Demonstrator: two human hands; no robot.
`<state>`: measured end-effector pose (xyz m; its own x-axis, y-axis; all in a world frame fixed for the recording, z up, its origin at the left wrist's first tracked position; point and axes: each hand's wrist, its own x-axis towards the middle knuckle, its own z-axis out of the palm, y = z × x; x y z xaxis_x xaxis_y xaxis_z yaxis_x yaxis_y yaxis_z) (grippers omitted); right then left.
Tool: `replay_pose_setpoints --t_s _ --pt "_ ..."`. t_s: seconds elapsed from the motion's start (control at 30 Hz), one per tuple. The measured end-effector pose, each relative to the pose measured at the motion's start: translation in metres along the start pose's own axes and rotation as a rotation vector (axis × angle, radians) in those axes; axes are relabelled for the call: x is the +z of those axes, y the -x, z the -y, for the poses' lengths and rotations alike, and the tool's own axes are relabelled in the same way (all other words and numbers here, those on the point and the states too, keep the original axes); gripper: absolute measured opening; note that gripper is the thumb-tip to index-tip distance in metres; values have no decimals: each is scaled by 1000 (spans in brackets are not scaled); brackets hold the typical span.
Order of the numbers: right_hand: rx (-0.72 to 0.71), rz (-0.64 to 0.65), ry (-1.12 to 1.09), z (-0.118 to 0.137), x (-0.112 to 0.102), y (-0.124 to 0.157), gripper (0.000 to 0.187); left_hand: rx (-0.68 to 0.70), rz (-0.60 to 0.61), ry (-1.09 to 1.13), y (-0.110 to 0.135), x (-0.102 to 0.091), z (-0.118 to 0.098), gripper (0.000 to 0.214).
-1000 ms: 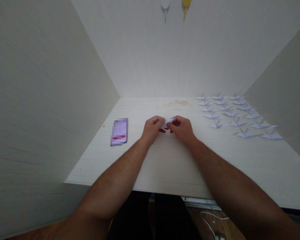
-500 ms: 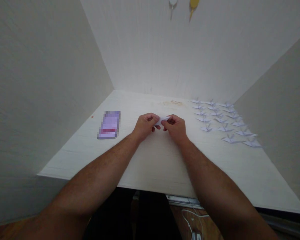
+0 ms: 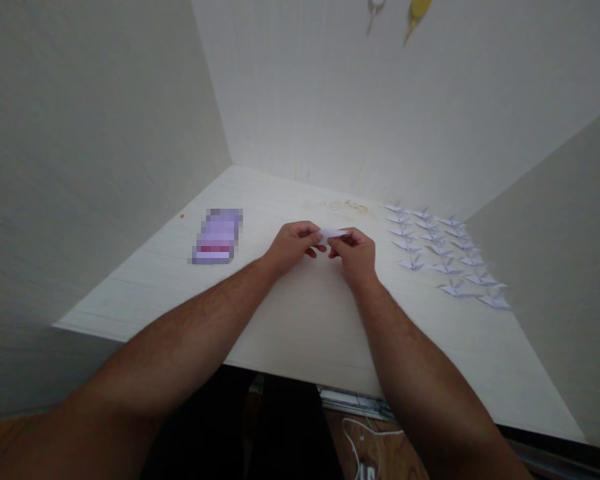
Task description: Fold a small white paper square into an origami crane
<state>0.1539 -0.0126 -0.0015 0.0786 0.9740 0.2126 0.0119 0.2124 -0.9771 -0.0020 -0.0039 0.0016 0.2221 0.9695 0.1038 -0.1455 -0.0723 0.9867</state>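
Observation:
A small folded piece of white paper (image 3: 329, 235) is pinched between both hands above the middle of the table. My left hand (image 3: 296, 247) grips its left end, thumb on the near side. My right hand (image 3: 354, 252) has the other end between thumb and fingers, and a pointed tip shows there. Fingers cover much of the paper, so its full shape is hidden. To the right of my right hand, several white folded paper cranes (image 3: 433, 237) stand in rows.
A blurred purple pad or packet (image 3: 217, 237) lies on the white table (image 3: 300, 320) at left. Walls enclose the table at the back and both sides. Two hooks, one yellow (image 3: 420, 8), hang on the back wall. A white cable (image 3: 350, 433) runs on the floor below.
The view has tilted and shifted slightly. Both hands keep hold of the folded paper, whose pointed end now shows a little more at the right fingers.

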Motion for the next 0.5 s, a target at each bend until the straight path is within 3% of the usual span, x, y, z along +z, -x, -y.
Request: replay_pose_setpoints --t_s 0.2,0.5 --pt "15 39 -62 -4 -2 -1 15 17 1 -4 0 -1 1 24" --pt "-61 16 86 2 -1 3 13 35 -30 -41 3 2 -2 31"
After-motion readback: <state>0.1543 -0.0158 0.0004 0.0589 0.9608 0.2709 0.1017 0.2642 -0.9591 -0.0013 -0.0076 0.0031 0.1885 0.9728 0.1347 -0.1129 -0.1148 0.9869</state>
